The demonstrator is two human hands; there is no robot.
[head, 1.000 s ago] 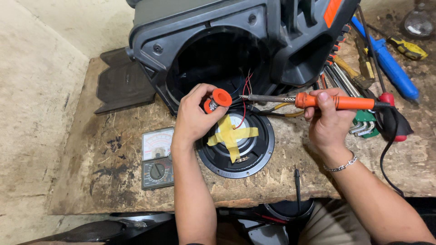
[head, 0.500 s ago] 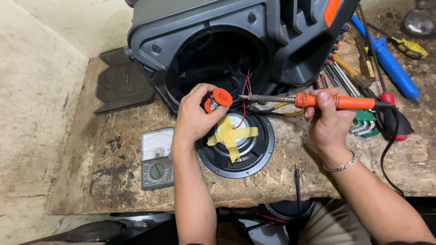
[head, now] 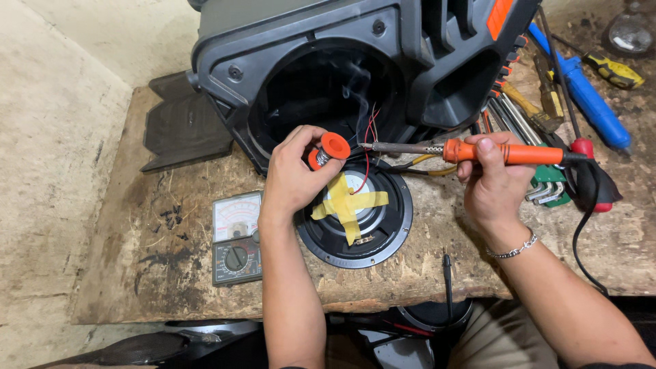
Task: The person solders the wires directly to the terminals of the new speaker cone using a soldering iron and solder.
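Observation:
My left hand holds a small orange solder spool just above a round black speaker driver that lies face up on the wooden board, its cone patched with crossed yellow tape. My right hand grips an orange-handled soldering iron; its metal tip points left and meets the spool's solder beside thin red wires. A wisp of smoke rises there. Behind stands a large dark speaker cabinet with an open round hole.
An analog multimeter lies left of my left forearm. A dark plastic panel rests at the back left. Screwdrivers, a blue-handled tool, hex keys and a black cord crowd the right side. A black probe lies at the front edge.
Smoke now rises at the iron's tip. Both hands have stayed almost where they were, holding the spool and the iron.

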